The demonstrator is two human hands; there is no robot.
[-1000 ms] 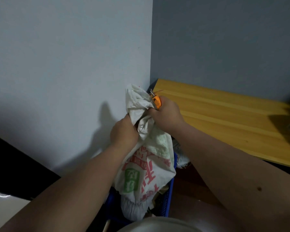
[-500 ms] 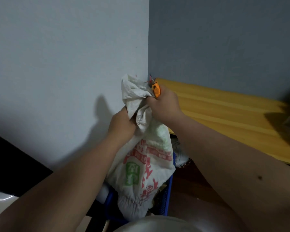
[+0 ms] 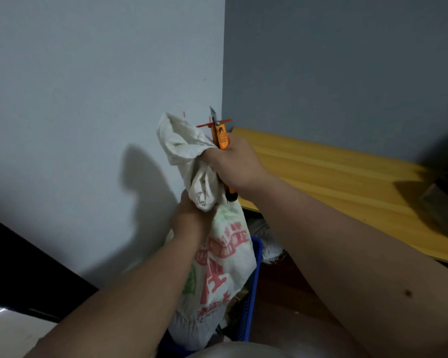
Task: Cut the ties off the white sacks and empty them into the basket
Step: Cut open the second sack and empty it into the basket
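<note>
A white sack (image 3: 217,270) with red and green print hangs upright above a blue basket (image 3: 248,301). My left hand (image 3: 189,220) grips the sack's neck just below the bunched top. My right hand (image 3: 233,164) holds an orange utility knife (image 3: 219,135) with its blade pointing up, and also presses against the sack's crumpled open top (image 3: 181,140). A thin red tie (image 3: 214,123) lies across the knife near the blade. The sack's bottom hides the basket's inside.
A yellow wooden tabletop (image 3: 334,182) runs along the right wall. A second pale sack (image 3: 267,244) lies under it behind the basket. Grey walls meet in a corner (image 3: 223,73) right behind the sack. A dark object (image 3: 445,202) sits on the table's right end.
Both hands have lifted the sack higher. My right hand has pulled the knife upward, its blade now clear above the sack top with the red tie across it.
</note>
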